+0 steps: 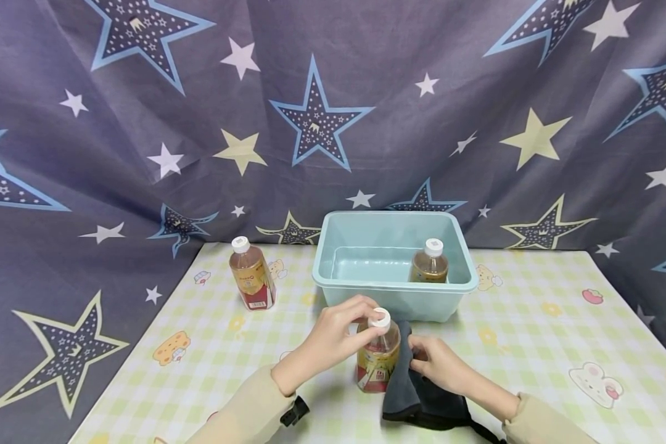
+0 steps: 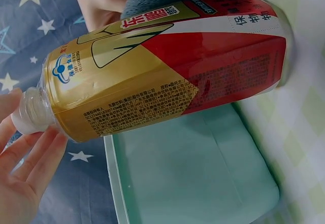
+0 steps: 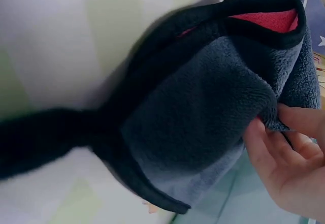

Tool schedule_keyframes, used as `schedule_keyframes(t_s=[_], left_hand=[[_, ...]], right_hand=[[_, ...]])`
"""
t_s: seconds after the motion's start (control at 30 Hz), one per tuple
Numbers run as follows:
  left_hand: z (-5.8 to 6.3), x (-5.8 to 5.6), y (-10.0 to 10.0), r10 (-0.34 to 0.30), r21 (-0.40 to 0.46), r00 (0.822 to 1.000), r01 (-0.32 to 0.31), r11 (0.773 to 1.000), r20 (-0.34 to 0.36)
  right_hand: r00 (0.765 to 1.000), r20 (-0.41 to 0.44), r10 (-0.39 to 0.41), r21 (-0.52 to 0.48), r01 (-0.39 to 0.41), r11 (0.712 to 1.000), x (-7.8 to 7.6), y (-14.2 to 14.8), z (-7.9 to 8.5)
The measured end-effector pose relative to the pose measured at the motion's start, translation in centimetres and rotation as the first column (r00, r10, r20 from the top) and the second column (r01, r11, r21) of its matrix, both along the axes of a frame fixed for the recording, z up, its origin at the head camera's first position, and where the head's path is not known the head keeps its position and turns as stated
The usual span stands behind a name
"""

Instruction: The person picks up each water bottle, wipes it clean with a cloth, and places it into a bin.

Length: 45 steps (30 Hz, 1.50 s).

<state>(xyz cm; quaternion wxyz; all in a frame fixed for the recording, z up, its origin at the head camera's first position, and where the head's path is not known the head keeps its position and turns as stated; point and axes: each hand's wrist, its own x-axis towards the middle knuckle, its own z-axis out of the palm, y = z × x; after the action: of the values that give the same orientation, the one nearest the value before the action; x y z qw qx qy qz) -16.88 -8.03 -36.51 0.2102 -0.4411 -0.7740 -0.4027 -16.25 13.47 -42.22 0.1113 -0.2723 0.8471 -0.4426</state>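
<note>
My left hand [image 1: 346, 330] holds a drink bottle [image 1: 376, 364] by its white cap, thumb and fingers around the cap and neck. The bottle stands upright on the table, its gold and red label filling the left wrist view. My right hand [image 1: 441, 365] pinches a dark grey cloth [image 1: 430, 398] with black edging and a black strap. In the right wrist view the folded cloth [image 3: 198, 102] shows a red inner side. Its upper part lies right along the bottle's right side.
Behind the hands stands a light blue bin [image 1: 388, 299] with another bottle [image 1: 430, 265] inside, on its right. A third bottle [image 1: 251, 277] stands at the table's left. A star-patterned curtain [image 1: 311, 185] hangs behind the checkered tablecloth [image 1: 533, 333].
</note>
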Motion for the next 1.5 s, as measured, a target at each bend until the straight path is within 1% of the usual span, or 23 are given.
schedule_keyframes(t_s=[0.1,0.23,0.4,0.53,0.67,0.77,1.07,1.23,1.33,1.5], left_hand=[[0.0,0.0,0.0,0.003,-0.002,1.000,-0.003,1.000,-0.007],[-0.1,0.0,0.0,0.006,-0.003,1.000,-0.006,1.000,-0.010],[0.0,0.0,0.0,0.004,-0.005,1.000,-0.004,1.000,-0.003],[-0.1,0.1,0.0,0.006,-0.005,1.000,-0.006,1.000,-0.002],[-0.1,0.1,0.0,0.011,-0.004,1.000,-0.011,1.000,-0.005],[-0.1,0.0,0.0,0.012,-0.001,1.000,-0.012,1.000,-0.003],[-0.2,0.0,0.0,0.012,0.004,1.000,-0.012,1.000,-0.008],[-0.2,0.0,0.1,0.015,0.004,1.000,-0.015,1.000,-0.014],[-0.1,-0.1,0.1,0.018,0.004,1.000,-0.018,1.000,-0.016],[-0.1,-0.1,0.1,0.018,0.006,1.000,-0.018,1.000,-0.014]], right_hand=[[1.000,0.015,-0.001,0.004,0.001,1.000,0.0,0.0,-0.5],[1.000,0.011,-0.003,0.003,0.003,1.000,0.1,-0.1,-0.9],[1.000,-0.008,-0.003,-0.023,0.003,1.000,0.2,-0.1,-0.9],[1.000,-0.016,-0.011,-0.021,0.011,1.000,0.4,-0.1,-0.6],[0.999,-0.032,-0.021,-0.013,0.020,1.000,0.6,0.1,0.1],[0.999,-0.034,-0.029,-0.009,0.029,1.000,0.8,0.3,0.9],[0.996,-0.068,-0.060,-0.046,0.057,0.997,1.2,0.5,3.0],[0.990,-0.103,-0.092,-0.050,0.087,0.995,1.3,0.6,3.8],[0.989,-0.115,-0.097,-0.061,0.090,0.994,1.3,0.7,4.3],[0.990,-0.096,-0.100,-0.056,0.095,0.994,1.2,0.7,4.6]])
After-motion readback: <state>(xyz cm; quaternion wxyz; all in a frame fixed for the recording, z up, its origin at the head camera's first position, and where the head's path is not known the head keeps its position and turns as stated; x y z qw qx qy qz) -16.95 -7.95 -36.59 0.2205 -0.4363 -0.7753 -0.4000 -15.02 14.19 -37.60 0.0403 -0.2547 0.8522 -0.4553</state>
